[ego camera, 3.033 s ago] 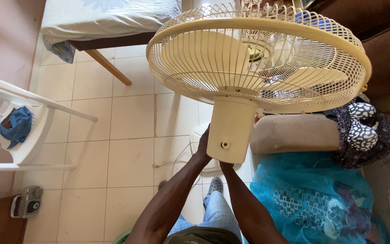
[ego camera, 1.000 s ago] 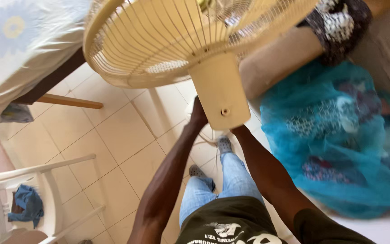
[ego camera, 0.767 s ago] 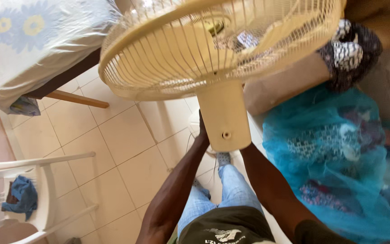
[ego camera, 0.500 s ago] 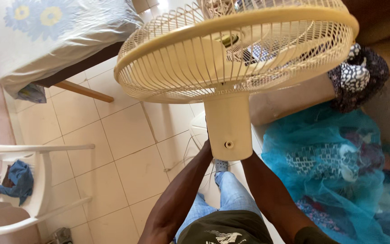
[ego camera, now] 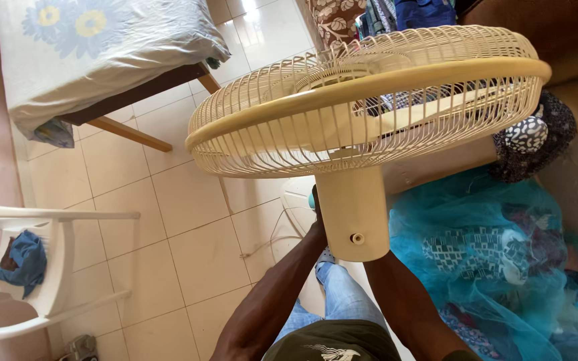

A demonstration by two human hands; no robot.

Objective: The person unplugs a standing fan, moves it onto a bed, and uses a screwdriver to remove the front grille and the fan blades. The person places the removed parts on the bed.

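I hold a cream fan head up in front of me; its round wire cage (ego camera: pixel 369 100) lies almost flat, blades inside. My left hand (ego camera: pixel 316 230) grips the left side of the cream motor housing (ego camera: pixel 352 207). My right forearm (ego camera: pixel 396 294) rises to the housing's underside, and that hand is hidden behind it, bearing the fan from below. Under the fan, a white round base (ego camera: pixel 297 200) sits on the tiled floor with a thin cord (ego camera: pixel 262 244) trailing from it. My jeans-clad legs stand below.
A table with a floral plastic cover (ego camera: pixel 102 53) stands at upper left. A white plastic chair (ego camera: pixel 55 267) holding a blue cloth (ego camera: pixel 25 261) is at left. A blue net bundle (ego camera: pixel 490 267), tan cushion (ego camera: pixel 436 160) and dark patterned cloth (ego camera: pixel 536 140) crowd the right.
The fan head has tipped flatter and sits slightly lower and to the right in view. Both arms stay at the motor housing. The view has swung back from its earlier tilt.
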